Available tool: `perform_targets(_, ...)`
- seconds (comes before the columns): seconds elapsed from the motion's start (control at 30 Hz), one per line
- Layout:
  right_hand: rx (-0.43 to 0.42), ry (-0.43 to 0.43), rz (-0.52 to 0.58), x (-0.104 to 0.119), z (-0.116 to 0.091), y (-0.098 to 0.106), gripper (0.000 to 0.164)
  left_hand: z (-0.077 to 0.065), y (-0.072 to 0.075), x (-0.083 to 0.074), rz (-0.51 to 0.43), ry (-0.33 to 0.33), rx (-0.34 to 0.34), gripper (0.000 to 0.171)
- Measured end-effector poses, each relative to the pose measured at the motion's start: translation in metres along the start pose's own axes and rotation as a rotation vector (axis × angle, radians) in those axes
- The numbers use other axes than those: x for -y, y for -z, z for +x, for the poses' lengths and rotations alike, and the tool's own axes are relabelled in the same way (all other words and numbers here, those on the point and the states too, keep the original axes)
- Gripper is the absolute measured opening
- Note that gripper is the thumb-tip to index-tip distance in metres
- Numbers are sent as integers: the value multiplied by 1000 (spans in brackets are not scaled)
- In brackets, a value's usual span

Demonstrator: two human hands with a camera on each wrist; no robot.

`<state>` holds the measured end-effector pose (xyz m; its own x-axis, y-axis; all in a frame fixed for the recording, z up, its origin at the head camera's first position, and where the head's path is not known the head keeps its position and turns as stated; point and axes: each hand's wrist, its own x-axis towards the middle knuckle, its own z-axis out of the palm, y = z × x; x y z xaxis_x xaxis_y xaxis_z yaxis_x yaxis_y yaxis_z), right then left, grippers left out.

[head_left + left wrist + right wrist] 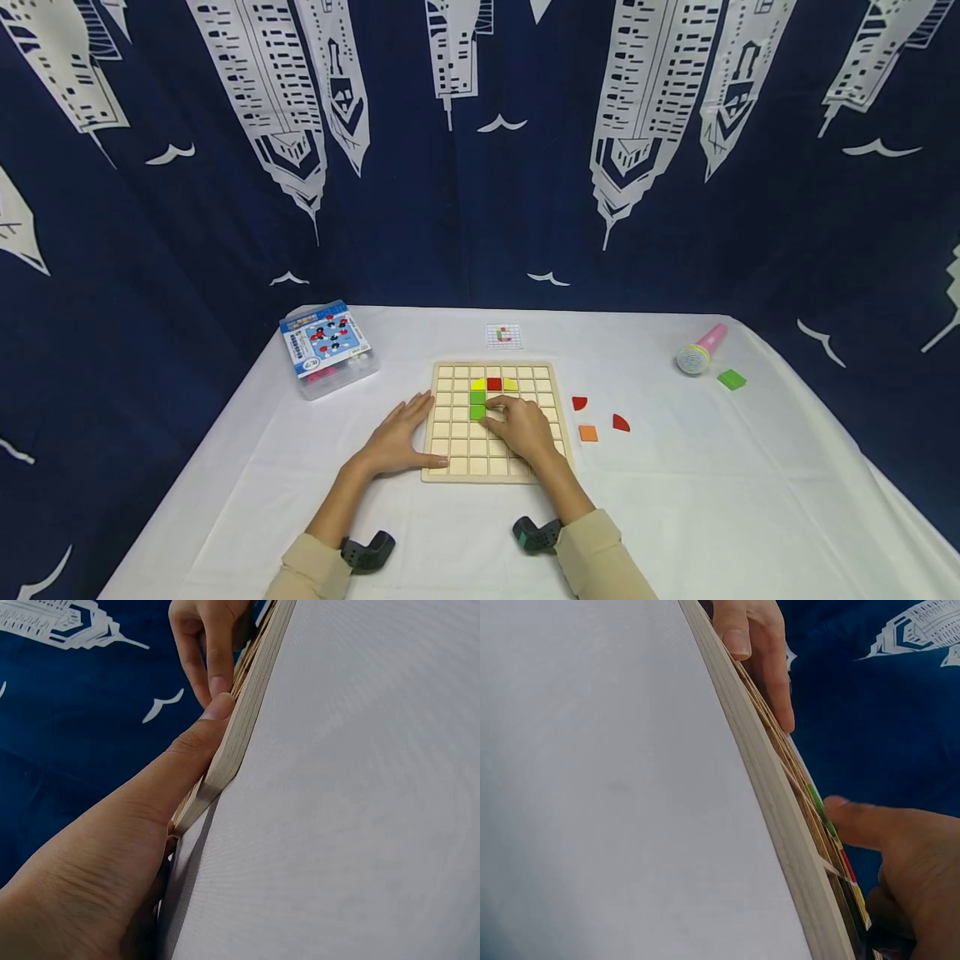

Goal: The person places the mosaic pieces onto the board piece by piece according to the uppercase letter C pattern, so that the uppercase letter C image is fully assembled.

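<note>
left hand (397, 437), spread, braces the board (480, 479) — good. right hand (522, 427) has bent fingers, slightly apart, at the lower green tile (477, 412) on the board; whether gripping, i cannot tell — press it down flat and square.

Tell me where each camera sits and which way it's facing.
Head: worn on the head, facing forward and down at the gridded board; left hand, right hand and both sleeves show.
Left wrist: worn on that wrist, facing the board's edge; the left hand shows large, the right at the top.
Right wrist: worn on that wrist, facing the board's edge; the right hand shows lower right, the left at the top.
Shared: both wrist views show both hands and the blue backdrop.
</note>
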<state>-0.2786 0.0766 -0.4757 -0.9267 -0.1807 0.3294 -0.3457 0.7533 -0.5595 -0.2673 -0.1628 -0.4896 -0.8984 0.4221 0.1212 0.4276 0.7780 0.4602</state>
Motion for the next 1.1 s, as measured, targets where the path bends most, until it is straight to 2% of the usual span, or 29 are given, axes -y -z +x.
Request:
perform_targets(0.07, -14, 11, 29, -2, 0, 4, 31, 0, 0, 0, -2, 5, 3, 113)
perform_targets(0.2, -95, 26, 63, -11, -1, 20, 31, 0, 1, -1, 0, 9, 4, 114)
perform_targets(0.3, -161, -17, 37, -26, -2, 38, 31, 1, 1, -1, 7, 13, 8, 115)
perform_targets(0.43, -200, -97, -20, -49, -5, 59, 31, 0, 0, -1, 2, 17, 4, 115)
perform_targets(0.63, -169, -155, -40, -80, -12, 80, 34, 0, -1, -1, -1, 18, 7, 116)
perform_targets(0.77, -122, -160, -52, -96, -15, 90, 33, -1, -1, -2, -11, 8, 3, 115)
perform_targets(0.97, -34, -181, -84, -107, -14, 99, 35, -1, 1, -3, -10, 11, 4, 115)
perform_targets(1.1, 2, -158, -85, -109, -10, 96, 35, -1, 0, -3, -14, 10, 0, 115)
